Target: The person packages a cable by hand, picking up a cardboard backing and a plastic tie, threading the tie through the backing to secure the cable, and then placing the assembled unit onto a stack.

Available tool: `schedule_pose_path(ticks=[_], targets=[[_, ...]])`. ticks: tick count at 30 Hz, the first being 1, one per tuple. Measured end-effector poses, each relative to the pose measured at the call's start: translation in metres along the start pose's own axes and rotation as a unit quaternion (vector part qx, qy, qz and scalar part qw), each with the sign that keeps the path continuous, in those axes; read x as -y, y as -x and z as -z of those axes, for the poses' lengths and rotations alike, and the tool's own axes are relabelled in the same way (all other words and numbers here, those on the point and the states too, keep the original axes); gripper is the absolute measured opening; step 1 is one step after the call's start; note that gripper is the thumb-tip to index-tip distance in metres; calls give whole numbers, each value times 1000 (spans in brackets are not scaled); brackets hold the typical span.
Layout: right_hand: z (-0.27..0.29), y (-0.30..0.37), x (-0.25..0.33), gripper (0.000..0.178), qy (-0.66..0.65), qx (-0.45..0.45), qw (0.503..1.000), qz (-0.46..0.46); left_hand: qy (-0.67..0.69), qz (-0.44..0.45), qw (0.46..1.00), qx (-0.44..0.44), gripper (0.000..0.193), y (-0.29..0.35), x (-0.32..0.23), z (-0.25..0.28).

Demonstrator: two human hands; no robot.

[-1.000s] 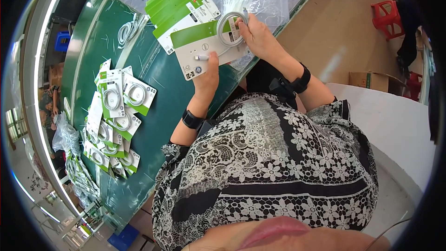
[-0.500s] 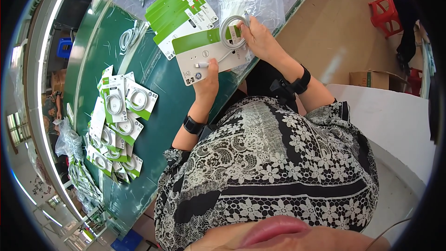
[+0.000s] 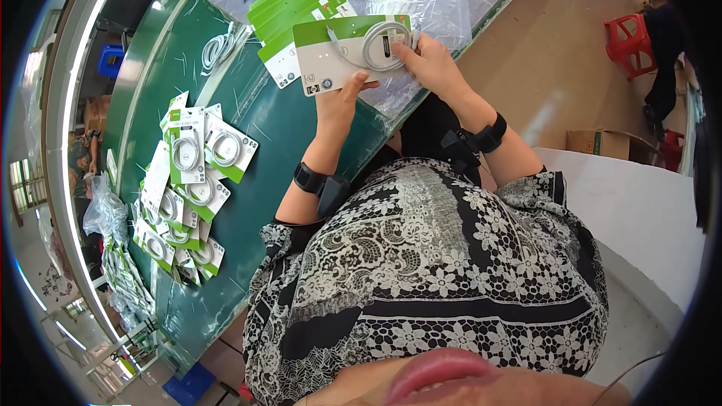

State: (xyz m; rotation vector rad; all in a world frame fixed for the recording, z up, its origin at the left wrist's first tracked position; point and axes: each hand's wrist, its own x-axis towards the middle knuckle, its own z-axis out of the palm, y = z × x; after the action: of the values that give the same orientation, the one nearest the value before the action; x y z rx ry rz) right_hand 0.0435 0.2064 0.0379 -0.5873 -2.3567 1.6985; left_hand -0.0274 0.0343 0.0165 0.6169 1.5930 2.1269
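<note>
Holding a white-and-green card (image 3: pixel 323 68) up in front, the person uses both hands at once. Left hand (image 3: pixel 338 111) pinches the card's lower edge, thumb on the front face; most of its fingers are hidden behind. Right hand (image 3: pixel 438 69) pinches the coiled cable (image 3: pixel 366 46) at the card's right end, thumb and fingers closed at the coil's right side; exact fingertip contact can't be told. So card sits between the hands, coil over its right part, just left of the right hand. One cable plug (image 3: pixel 332 34) lies over the green band, above the left hand. Fanned cards (image 3: pixel 282 11) just beyond the held card, up-left of the left hand. Clear plastic bag (image 3: pixel 451 4) beyond the right hand. Loose grey cable (image 3: pixel 218 53) farther left of the left hand. Pile of carded cables (image 3: pixel 186 169) well left of and nearer than the left hand, on the green tabletop (image 3: pixel 248 116).
</note>
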Motion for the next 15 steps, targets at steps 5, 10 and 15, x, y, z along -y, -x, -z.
schedule_pose_path(ticks=[5,10,15], targets=[[0,8,1,28,-105,139,981,-89,-3,16,1000,-17,34,0,-6,-10],[7,10,-5,23,-243,168,953,-69,40,69,996,-48,34,-2,-13,-2],[6,16,-7,21,-306,178,934,43,-55,-58,996,-49,35,16,-35,-13]])
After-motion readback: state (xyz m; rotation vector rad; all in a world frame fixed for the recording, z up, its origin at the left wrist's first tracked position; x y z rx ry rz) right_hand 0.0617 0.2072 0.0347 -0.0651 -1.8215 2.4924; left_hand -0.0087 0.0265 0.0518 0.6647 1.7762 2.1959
